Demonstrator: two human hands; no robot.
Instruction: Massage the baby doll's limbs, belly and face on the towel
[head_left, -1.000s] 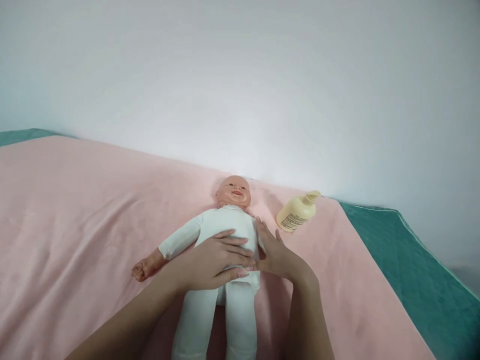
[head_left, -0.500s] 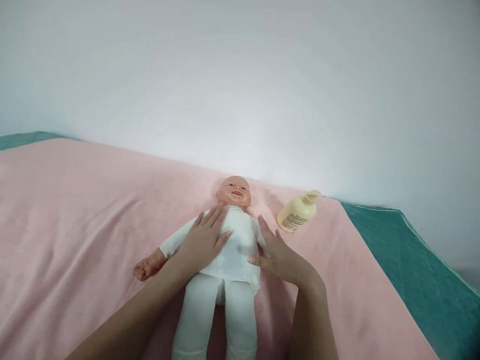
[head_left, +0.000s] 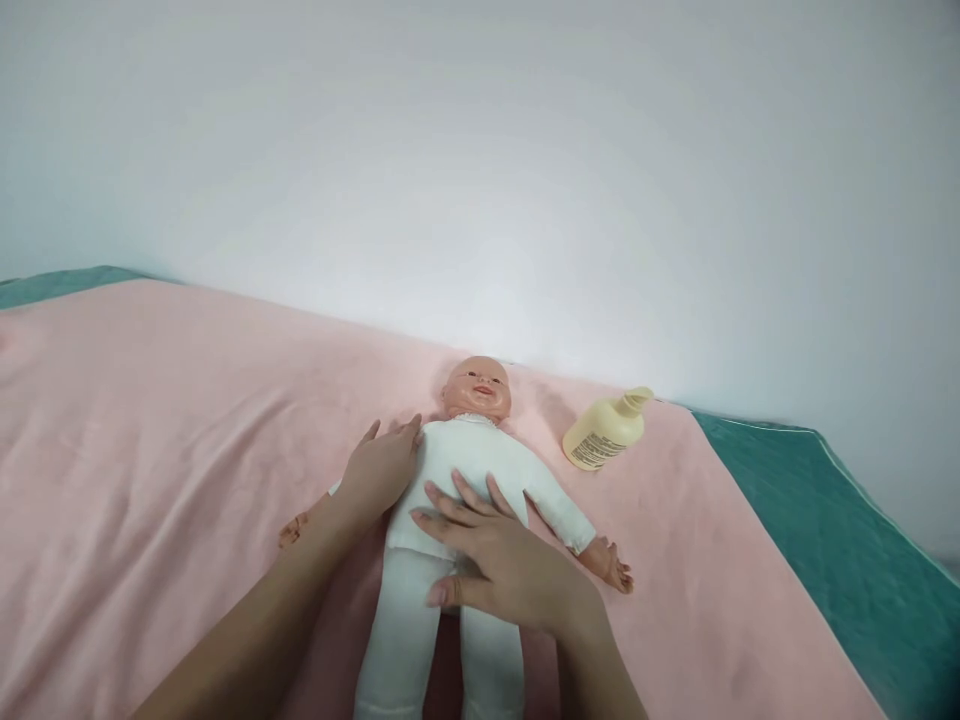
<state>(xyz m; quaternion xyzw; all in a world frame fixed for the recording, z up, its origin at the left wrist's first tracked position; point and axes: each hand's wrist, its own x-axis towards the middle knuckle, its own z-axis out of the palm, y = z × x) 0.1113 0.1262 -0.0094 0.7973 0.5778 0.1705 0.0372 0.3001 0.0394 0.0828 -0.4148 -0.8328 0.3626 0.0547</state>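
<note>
A baby doll (head_left: 466, 445) in a white top and white trousers lies on its back, its head toward the wall. My left hand (head_left: 381, 468) rests at the doll's shoulder and upper arm on the left side, fingers stretched out and covering part of that sleeve. Across the doll's lower belly lies my right hand (head_left: 499, 555), open, fingers spread and thumb over the top of the trousers. The doll's right-side arm (head_left: 562, 508) reaches out sideways onto the pink cloth. Behind my left wrist, the doll's other hand (head_left: 292, 530) shows only in part.
A pale yellow pump bottle (head_left: 606, 432) stands on the pink cloth (head_left: 187, 430), right of the doll's head. Green fabric (head_left: 825, 520) shows beneath the pink cloth at the right and far left. A plain white wall (head_left: 480, 180) rises behind.
My right hand has moved left from the doll's side onto its belly, uncovering the right-side arm. My left hand has slid from the chest outward to the shoulder. The view has shifted slightly.
</note>
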